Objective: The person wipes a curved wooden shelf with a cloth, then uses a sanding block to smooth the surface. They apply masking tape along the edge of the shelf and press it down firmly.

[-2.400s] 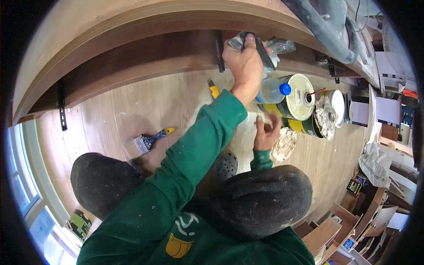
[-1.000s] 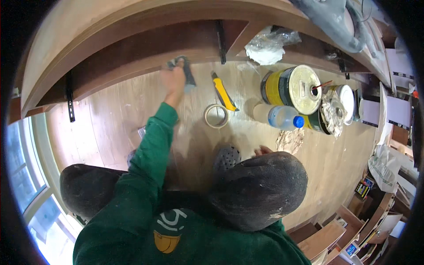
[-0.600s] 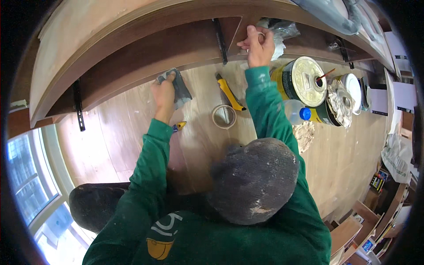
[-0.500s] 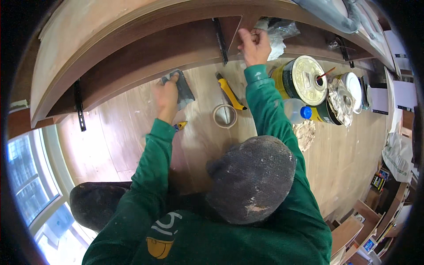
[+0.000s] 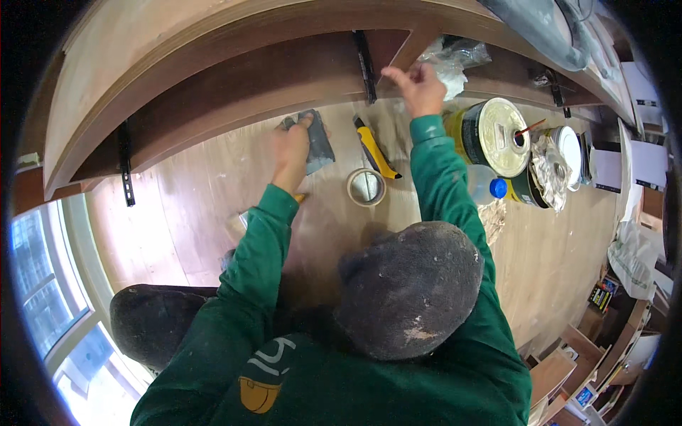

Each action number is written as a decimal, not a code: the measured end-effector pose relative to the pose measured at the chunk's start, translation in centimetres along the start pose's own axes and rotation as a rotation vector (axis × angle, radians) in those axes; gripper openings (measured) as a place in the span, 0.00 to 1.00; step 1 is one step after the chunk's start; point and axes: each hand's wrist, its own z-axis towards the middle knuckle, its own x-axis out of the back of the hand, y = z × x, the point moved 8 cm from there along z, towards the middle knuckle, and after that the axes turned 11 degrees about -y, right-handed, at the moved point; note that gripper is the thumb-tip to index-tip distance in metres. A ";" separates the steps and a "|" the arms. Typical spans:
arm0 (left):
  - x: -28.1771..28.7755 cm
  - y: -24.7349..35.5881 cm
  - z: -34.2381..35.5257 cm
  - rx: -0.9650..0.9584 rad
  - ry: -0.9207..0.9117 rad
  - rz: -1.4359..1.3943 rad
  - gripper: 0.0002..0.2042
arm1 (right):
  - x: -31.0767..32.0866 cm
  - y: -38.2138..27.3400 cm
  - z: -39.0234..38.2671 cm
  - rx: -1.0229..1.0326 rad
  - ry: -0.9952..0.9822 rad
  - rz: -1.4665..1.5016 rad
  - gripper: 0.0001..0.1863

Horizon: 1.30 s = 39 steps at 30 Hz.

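Observation:
My left hand [image 5: 292, 150] is closed on a folded sheet of dark grey sandpaper [image 5: 320, 145], held just above the floor by the cabinet's lower edge. Farther right, my right hand [image 5: 423, 92] is up at the wooden divider [image 5: 410, 51] of the cabinet. Its thumb points out to the left near the divider's lower end, and the other fingers are partly curled with nothing visible in them. Between my arms lie a yellow and black utility knife [image 5: 376, 149] and a roll of tape [image 5: 353, 192]. Crumpled clear plastic [image 5: 455, 67] sits behind my right hand.
Black drawer slides [image 5: 364, 67] hang inside the brown cabinet [image 5: 234, 89]. Right of my right arm stand a large paint can [image 5: 504, 138] with a stick in it, a clear bottle with a blue cap [image 5: 497, 188] and more cans. A grey hose [image 5: 543, 28] lies on top.
My right thumb has spread away from the fingers, which were bunched together at the divider. The left hand still grips the sandpaper. The whole view has shifted slightly.

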 end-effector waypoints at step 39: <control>-5.5 1.8 0.4 -0.653 -0.155 1.478 0.27 | -2.0 -3.0 -4.9 0.088 0.139 -0.374 0.14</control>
